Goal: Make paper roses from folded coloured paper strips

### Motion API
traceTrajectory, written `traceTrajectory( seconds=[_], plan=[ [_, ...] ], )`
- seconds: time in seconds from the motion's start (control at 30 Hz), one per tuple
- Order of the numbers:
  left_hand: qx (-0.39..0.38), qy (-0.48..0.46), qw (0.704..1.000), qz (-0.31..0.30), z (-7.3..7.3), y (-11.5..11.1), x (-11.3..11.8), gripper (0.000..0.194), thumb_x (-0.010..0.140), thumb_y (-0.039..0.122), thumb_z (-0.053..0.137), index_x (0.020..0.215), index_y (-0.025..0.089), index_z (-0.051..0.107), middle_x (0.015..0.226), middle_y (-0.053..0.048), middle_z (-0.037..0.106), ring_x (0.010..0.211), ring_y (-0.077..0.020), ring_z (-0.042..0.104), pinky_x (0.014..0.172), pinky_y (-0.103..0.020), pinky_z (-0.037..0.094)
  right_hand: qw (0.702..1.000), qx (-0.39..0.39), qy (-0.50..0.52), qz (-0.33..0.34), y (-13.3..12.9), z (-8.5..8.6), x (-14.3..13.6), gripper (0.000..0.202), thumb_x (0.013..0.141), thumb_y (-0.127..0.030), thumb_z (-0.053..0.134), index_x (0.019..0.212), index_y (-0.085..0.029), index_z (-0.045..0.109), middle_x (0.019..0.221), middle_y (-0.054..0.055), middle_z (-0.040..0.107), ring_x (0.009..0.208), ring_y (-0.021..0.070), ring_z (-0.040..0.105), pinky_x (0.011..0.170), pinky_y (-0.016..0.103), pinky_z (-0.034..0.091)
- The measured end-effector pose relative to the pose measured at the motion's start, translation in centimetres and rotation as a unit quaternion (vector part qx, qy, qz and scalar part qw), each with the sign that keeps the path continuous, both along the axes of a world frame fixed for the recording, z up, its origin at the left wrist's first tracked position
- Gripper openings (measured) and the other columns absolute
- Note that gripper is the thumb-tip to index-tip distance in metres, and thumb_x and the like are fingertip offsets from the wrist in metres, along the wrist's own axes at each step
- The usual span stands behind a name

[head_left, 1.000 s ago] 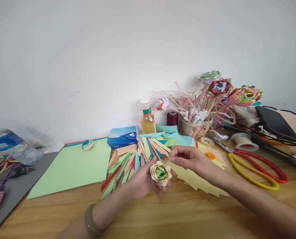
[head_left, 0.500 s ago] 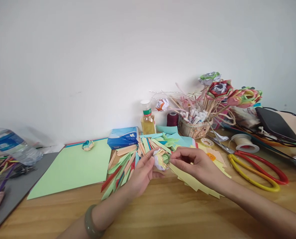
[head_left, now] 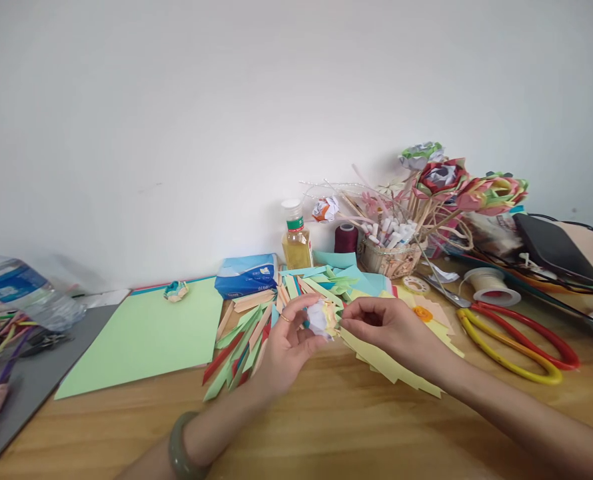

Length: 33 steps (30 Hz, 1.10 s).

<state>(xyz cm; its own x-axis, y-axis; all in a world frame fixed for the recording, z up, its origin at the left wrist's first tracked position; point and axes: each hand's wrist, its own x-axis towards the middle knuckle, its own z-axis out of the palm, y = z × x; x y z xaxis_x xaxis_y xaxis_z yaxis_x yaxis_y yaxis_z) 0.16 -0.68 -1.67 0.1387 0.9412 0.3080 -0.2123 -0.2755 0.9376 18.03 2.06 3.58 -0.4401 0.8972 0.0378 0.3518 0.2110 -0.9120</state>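
Note:
Between thumb and fingers, my left hand (head_left: 289, 343) holds a small paper flower (head_left: 319, 319) with white, yellow and some green petals. It is turned on its side, its white outer part towards my left palm. The closed fingertips of my right hand (head_left: 384, 327) pinch at the flower's right edge; the exact bit of paper between them is hidden. Behind and below the hands lie a heap of folded paper strips (head_left: 249, 347) in green, red, peach and blue, and a fan of yellow paper strips (head_left: 396, 367).
On the left are green paper sheets (head_left: 146, 347) bearing a small paper flower (head_left: 176, 291), and a water bottle (head_left: 19, 287). Behind stand a tissue pack (head_left: 246, 277), a glue bottle (head_left: 297, 243) and a basket (head_left: 391, 260) of paper flowers. Large scissors (head_left: 521, 347) lie to the right.
My left hand has turned the flower, so more of its white outside shows and less of its green centre. The left fingers have shifted around it; my right hand has barely moved.

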Motion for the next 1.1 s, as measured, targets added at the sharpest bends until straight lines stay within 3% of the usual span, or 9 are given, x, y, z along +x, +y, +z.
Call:
traceTrajectory(
  seconds=[0.2,0.43,0.7,1.03,1.1],
  plan=[
    [0.026,0.029,0.999,0.028,-0.3,-0.3,0.1,0.035,0.073,0.019,0.067,0.105,0.026,0.056,0.125,-0.007,0.045,0.116,-0.0233,0.044,0.086,-0.031,0.045,0.992,0.115,-0.047,-0.034,-0.5,-0.3,-0.2,0.014,0.074,-0.024,0.049,0.066,-0.018,0.059,0.06,0.0,0.056,0.055,0.0119,0.047,0.049,0.024,0.037],
    [0.026,0.034,0.998,0.035,-0.4,-0.2,0.1,0.037,0.072,0.02,0.068,0.106,0.027,0.055,0.122,-0.007,0.045,0.113,-0.0231,0.045,0.084,-0.031,0.046,0.999,0.037,-0.006,-0.011,-0.3,-0.2,-0.1,0.017,0.075,-0.029,0.05,0.071,-0.017,0.061,0.065,0.001,0.059,0.058,0.0128,0.051,0.052,0.024,0.04],
    [0.052,0.061,0.995,0.062,-0.3,-0.5,0.2,0.034,0.072,0.019,0.068,0.103,0.026,0.057,0.121,-0.007,0.047,0.116,-0.0236,0.043,0.085,-0.031,0.045,0.974,0.202,-0.093,-0.044,-0.8,-0.6,-0.2,0.013,0.076,-0.022,0.049,0.066,-0.019,0.057,0.06,0.001,0.058,0.053,0.0126,0.05,0.047,0.023,0.037],
    [0.051,0.057,0.996,0.051,-0.4,-0.6,0.3,0.034,0.072,0.018,0.067,0.104,0.027,0.057,0.122,-0.006,0.045,0.114,-0.0225,0.044,0.086,-0.031,0.044,0.946,0.293,-0.13,-0.045,-0.9,-1.3,-0.2,0.012,0.078,-0.017,0.045,0.068,-0.018,0.052,0.063,0.001,0.057,0.051,0.0111,0.047,0.048,0.023,0.036],
    [0.05,0.047,0.996,0.048,-0.4,-0.6,0.3,0.035,0.073,0.017,0.067,0.105,0.028,0.055,0.121,-0.006,0.046,0.114,-0.0217,0.044,0.086,-0.03,0.044,0.953,0.279,-0.111,-0.035,-0.9,-1.2,-0.1,0.013,0.079,-0.017,0.044,0.069,-0.019,0.053,0.062,0.001,0.056,0.052,0.0109,0.047,0.049,0.023,0.036]
  ],
)
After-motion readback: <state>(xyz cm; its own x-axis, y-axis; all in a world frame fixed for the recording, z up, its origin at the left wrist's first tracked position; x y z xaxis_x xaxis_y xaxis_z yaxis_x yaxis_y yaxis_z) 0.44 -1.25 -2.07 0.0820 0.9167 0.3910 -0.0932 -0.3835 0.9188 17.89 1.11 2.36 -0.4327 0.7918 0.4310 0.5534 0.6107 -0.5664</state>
